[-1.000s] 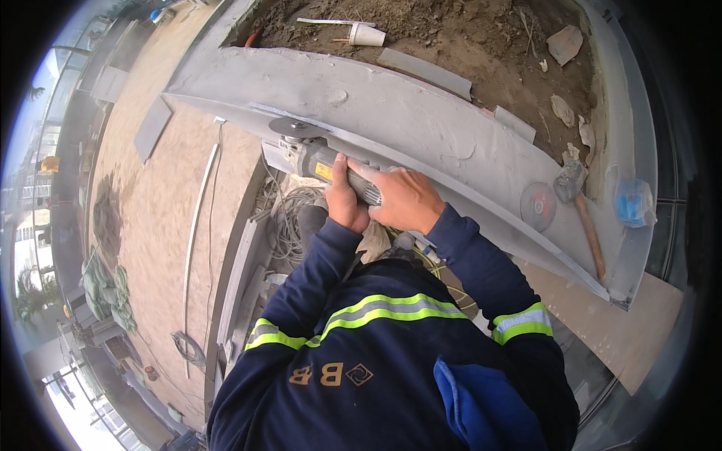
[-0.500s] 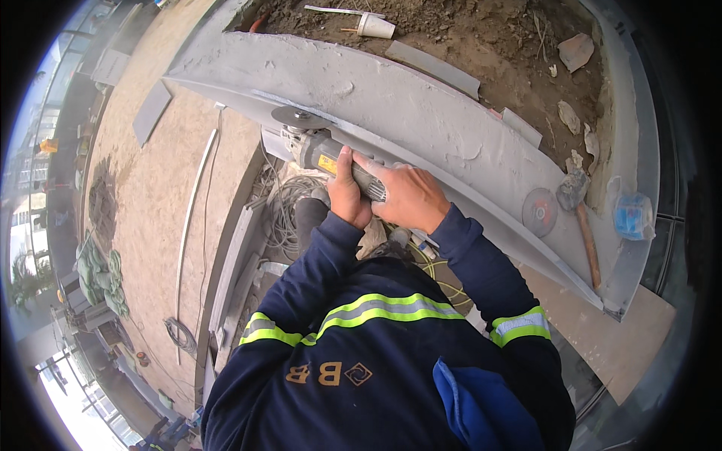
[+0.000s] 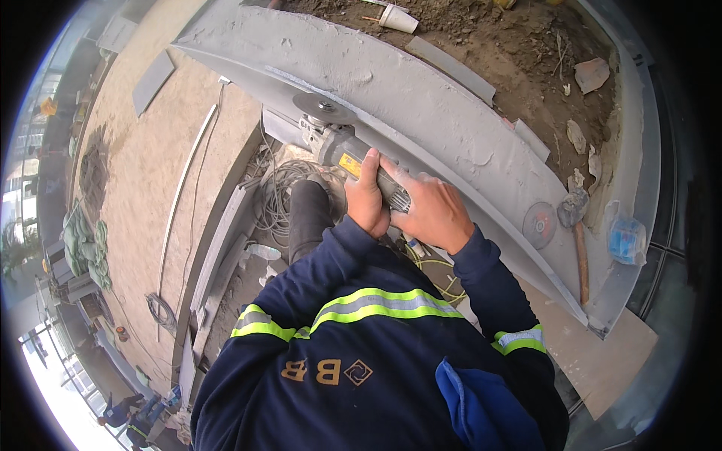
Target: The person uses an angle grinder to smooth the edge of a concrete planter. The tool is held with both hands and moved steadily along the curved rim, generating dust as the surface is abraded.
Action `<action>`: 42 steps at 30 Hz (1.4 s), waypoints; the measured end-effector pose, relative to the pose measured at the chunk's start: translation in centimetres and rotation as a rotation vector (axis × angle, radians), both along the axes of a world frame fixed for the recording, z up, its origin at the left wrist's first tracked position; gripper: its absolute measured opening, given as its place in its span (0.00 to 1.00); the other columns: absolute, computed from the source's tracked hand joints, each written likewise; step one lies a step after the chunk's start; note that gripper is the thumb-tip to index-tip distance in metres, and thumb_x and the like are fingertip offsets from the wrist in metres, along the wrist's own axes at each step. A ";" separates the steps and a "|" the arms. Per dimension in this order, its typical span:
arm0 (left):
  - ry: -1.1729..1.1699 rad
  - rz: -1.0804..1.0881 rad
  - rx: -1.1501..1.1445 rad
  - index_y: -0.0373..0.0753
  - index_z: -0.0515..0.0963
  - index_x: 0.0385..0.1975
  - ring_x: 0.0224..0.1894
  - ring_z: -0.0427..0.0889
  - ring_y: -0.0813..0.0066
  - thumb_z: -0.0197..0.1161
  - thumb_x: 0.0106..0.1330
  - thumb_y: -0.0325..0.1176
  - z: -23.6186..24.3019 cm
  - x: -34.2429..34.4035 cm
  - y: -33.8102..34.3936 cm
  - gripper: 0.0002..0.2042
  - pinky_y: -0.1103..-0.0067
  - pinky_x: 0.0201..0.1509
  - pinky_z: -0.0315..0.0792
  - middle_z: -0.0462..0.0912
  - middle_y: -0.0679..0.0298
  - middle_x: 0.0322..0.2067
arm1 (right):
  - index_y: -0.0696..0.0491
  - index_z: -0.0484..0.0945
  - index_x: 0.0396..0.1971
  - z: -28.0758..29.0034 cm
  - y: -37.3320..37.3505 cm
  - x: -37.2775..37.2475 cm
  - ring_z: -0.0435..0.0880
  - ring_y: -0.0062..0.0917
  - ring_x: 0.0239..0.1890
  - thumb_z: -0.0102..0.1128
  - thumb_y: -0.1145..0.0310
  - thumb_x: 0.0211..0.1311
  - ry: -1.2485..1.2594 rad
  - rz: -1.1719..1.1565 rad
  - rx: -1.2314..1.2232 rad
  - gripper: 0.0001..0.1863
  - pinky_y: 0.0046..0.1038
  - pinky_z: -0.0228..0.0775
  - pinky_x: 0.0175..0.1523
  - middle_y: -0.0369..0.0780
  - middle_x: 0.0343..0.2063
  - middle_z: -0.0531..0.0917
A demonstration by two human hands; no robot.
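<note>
Both my hands are closed around the body of an angle grinder (image 3: 347, 149), grey with a yellow label. Its dark cutting disc (image 3: 323, 109) lies flat at the long edge of a grey plastered wall (image 3: 421, 124); whether it touches the edge I cannot tell. My left hand (image 3: 366, 199) grips the near side of the body, thumb pointing up along it. Over the rear housing lies my right hand (image 3: 436, 209), its index finger stretched toward the left thumb. The fingers under the tool are hidden.
On the wall top lie a loose disc (image 3: 539, 225), a hammer (image 3: 582, 255) and a blue-wrapped clear package (image 3: 627, 239). Soil (image 3: 519, 45) with a white cup (image 3: 398, 19) is beyond. Coiled cable (image 3: 280, 199) lies by my leg (image 3: 308, 214). Two people (image 3: 124, 413) are at lower left.
The whole view has shifted, so the wall and grinder sit further right and slightly higher. More of my leg shows. My grip on the angle grinder looks the same.
</note>
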State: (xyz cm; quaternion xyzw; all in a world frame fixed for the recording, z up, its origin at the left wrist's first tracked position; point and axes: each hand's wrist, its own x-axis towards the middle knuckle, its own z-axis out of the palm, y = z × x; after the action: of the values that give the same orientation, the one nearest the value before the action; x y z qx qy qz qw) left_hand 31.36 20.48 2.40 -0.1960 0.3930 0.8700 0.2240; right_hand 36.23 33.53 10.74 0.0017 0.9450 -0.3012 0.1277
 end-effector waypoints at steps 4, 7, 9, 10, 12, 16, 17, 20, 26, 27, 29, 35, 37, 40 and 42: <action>0.011 -0.036 0.034 0.36 0.76 0.51 0.43 0.86 0.64 0.64 0.76 0.52 -1.5 -3.2 -1.0 0.22 0.65 0.51 0.83 0.84 0.57 0.42 | 0.36 0.63 0.79 -0.4 -0.6 -2.6 0.88 0.53 0.41 0.70 0.65 0.51 0.049 0.014 -0.032 0.50 0.50 0.80 0.49 0.54 0.37 0.88; 0.005 0.002 0.044 0.36 0.76 0.50 0.42 0.86 0.63 0.63 0.77 0.51 -2.0 -3.7 -0.8 0.22 0.65 0.51 0.83 0.84 0.57 0.41 | 0.36 0.63 0.79 -1.6 -0.9 -3.2 0.88 0.53 0.41 0.70 0.65 0.51 0.083 0.005 -0.048 0.50 0.50 0.80 0.49 0.54 0.35 0.88; -0.008 0.009 0.042 0.35 0.76 0.50 0.41 0.86 0.63 0.64 0.77 0.49 -2.0 -2.9 -0.6 0.20 0.64 0.50 0.83 0.84 0.57 0.40 | 0.37 0.64 0.78 -0.7 -0.6 -2.7 0.88 0.53 0.40 0.71 0.64 0.51 0.042 0.009 -0.045 0.49 0.50 0.79 0.49 0.55 0.34 0.87; -0.003 0.016 0.045 0.35 0.76 0.50 0.41 0.86 0.63 0.64 0.77 0.48 -1.4 -1.9 -0.4 0.19 0.64 0.49 0.84 0.84 0.57 0.40 | 0.38 0.64 0.78 -0.3 -0.5 -1.9 0.88 0.53 0.40 0.71 0.64 0.52 0.016 0.014 -0.038 0.49 0.50 0.79 0.49 0.56 0.34 0.87; 0.011 0.030 0.052 0.35 0.76 0.50 0.40 0.87 0.64 0.65 0.77 0.44 -0.2 0.2 0.3 0.17 0.66 0.48 0.84 0.84 0.58 0.39 | 0.38 0.64 0.78 0.0 0.1 -0.2 0.87 0.54 0.39 0.71 0.63 0.52 0.034 0.008 -0.040 0.49 0.50 0.78 0.48 0.56 0.33 0.86; 0.012 0.020 0.043 0.36 0.77 0.49 0.40 0.87 0.65 0.65 0.77 0.43 0.7 1.7 0.9 0.15 0.67 0.47 0.84 0.84 0.60 0.38 | 0.39 0.65 0.78 0.7 0.5 1.1 0.87 0.55 0.38 0.72 0.62 0.53 0.037 0.004 -0.030 0.48 0.50 0.77 0.46 0.57 0.31 0.85; 0.018 0.035 0.043 0.36 0.77 0.49 0.40 0.86 0.66 0.66 0.77 0.43 0.7 1.4 0.9 0.15 0.67 0.47 0.84 0.84 0.60 0.38 | 0.39 0.65 0.78 0.6 0.5 1.0 0.87 0.55 0.38 0.72 0.62 0.53 0.036 -0.001 -0.029 0.48 0.51 0.77 0.46 0.57 0.31 0.85; 0.023 0.082 0.054 0.36 0.78 0.47 0.38 0.85 0.70 0.68 0.75 0.42 0.0 -0.5 0.6 0.15 0.70 0.45 0.82 0.84 0.62 0.37 | 0.40 0.66 0.78 -0.9 0.2 -0.6 0.87 0.55 0.38 0.71 0.63 0.53 0.083 0.022 -0.064 0.47 0.51 0.77 0.46 0.58 0.32 0.85; -0.046 0.093 0.089 0.37 0.79 0.44 0.34 0.84 0.74 0.70 0.74 0.38 -0.6 -3.5 -0.5 0.11 0.73 0.41 0.81 0.84 0.65 0.34 | 0.40 0.66 0.77 -2.6 -0.6 -2.8 0.87 0.54 0.41 0.71 0.63 0.53 0.163 0.038 -0.059 0.47 0.50 0.78 0.47 0.57 0.36 0.86; 0.011 0.093 0.115 0.37 0.78 0.45 0.35 0.84 0.72 0.69 0.74 0.39 -0.9 -3.1 -0.6 0.12 0.72 0.42 0.82 0.84 0.64 0.35 | 0.40 0.66 0.78 -2.5 -0.6 -2.6 0.87 0.54 0.41 0.72 0.63 0.53 0.194 0.041 -0.056 0.48 0.50 0.79 0.47 0.57 0.36 0.86; 0.120 0.101 0.155 0.38 0.78 0.46 0.38 0.86 0.69 0.67 0.75 0.41 -0.4 -2.0 -1.2 0.13 0.69 0.46 0.84 0.84 0.62 0.36 | 0.37 0.66 0.77 -1.9 -1.1 -1.9 0.87 0.53 0.40 0.72 0.63 0.53 0.232 0.053 -0.030 0.47 0.49 0.79 0.45 0.53 0.36 0.85; 0.314 0.042 0.194 0.38 0.75 0.52 0.41 0.86 0.73 0.70 0.73 0.35 5.4 -3.0 -2.4 0.15 0.71 0.47 0.84 0.84 0.65 0.40 | 0.55 0.65 0.76 1.1 -3.4 -1.2 0.86 0.52 0.49 0.75 0.70 0.52 0.461 -0.082 -0.192 0.49 0.43 0.79 0.52 0.54 0.47 0.86; 0.311 -0.022 0.217 0.38 0.74 0.53 0.41 0.86 0.74 0.70 0.72 0.35 6.5 -3.2 -2.2 0.16 0.72 0.47 0.84 0.83 0.66 0.41 | 0.63 0.59 0.76 1.2 -3.1 -0.7 0.89 0.50 0.47 0.74 0.70 0.54 0.548 -0.078 -0.266 0.50 0.45 0.81 0.49 0.55 0.48 0.86; 0.312 -0.214 0.299 0.39 0.71 0.56 0.44 0.84 0.76 0.71 0.71 0.33 7.6 -2.5 -1.3 0.19 0.73 0.49 0.83 0.81 0.65 0.43 | 0.69 0.59 0.73 1.4 -1.1 1.4 0.89 0.33 0.45 0.72 0.72 0.57 0.412 -0.192 -0.718 0.45 0.37 0.81 0.51 0.48 0.44 0.86; 0.400 -0.349 0.305 0.36 0.72 0.58 0.48 0.84 0.72 0.71 0.73 0.38 6.6 -2.1 -0.4 0.21 0.71 0.53 0.81 0.82 0.62 0.46 | 0.68 0.65 0.68 2.0 0.8 3.0 0.88 0.31 0.43 0.70 0.73 0.58 0.153 -0.260 -0.900 0.39 0.35 0.81 0.50 0.45 0.42 0.86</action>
State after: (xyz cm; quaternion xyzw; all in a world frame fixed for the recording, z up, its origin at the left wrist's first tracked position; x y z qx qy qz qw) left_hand 29.23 20.11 8.97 0.0856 0.3220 0.8887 0.3150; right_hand 39.24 34.29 12.69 0.0425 0.7192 -0.6935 0.0072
